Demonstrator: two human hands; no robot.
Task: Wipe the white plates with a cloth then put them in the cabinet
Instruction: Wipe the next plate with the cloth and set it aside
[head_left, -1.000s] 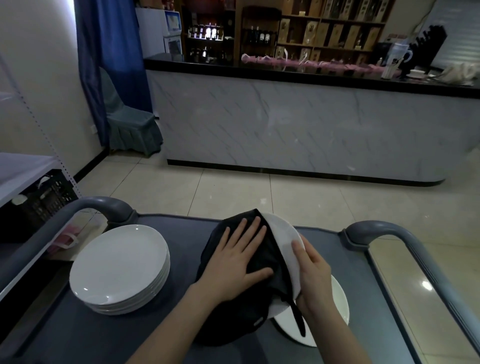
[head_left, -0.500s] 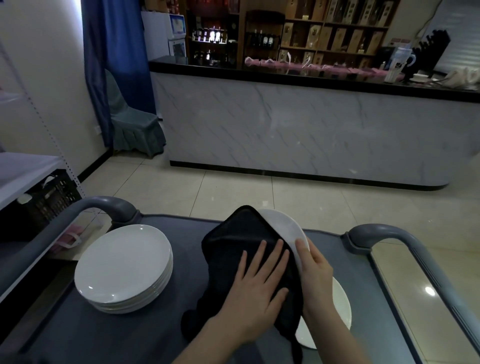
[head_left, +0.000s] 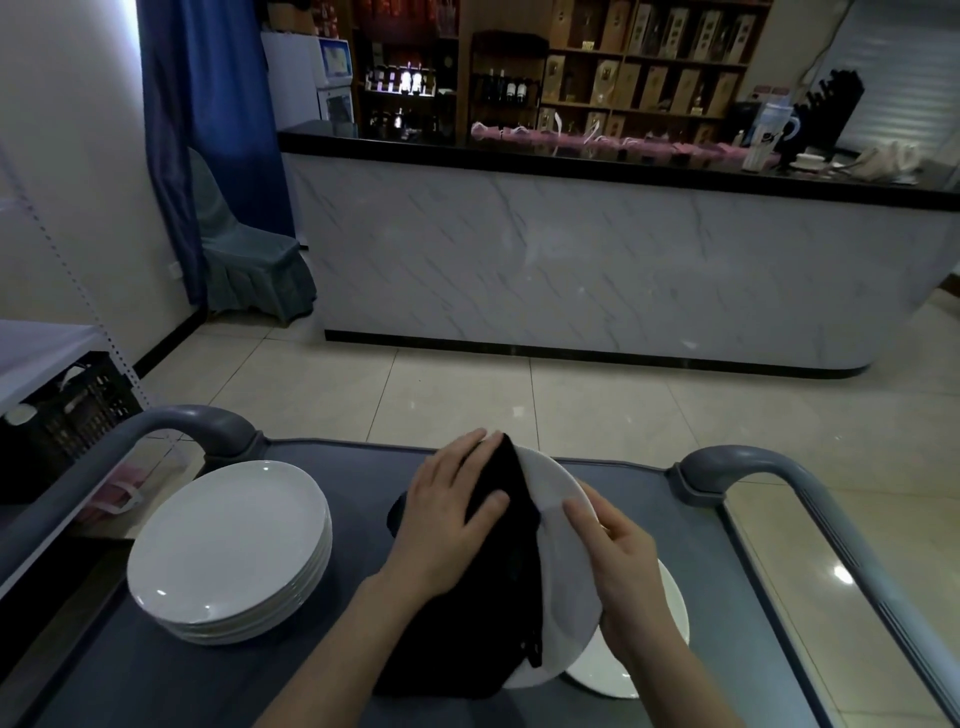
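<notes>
Now, at five o'clock a second plate (head_left: 602, 673) lies beneath the tilted plate (head_left: 563, 525), gripped at its rim by the right hand (head_left: 618, 566); if that grip slips while the flat left hand (head_left: 447, 519) presses the cloth (head_left: 504, 587), they could chip. The stack (head_left: 228, 545) sits at nine o'clock.

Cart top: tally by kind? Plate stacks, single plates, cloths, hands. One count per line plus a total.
Plate stacks: 1, the plate stack on the cart's left
Single plates: 2, the held plate tilted up, the flat plate beneath it
Cloths: 1, the black cloth
Hands: 2, the left hand on the cloth, the right hand gripping the held plate
Total: 6
</notes>
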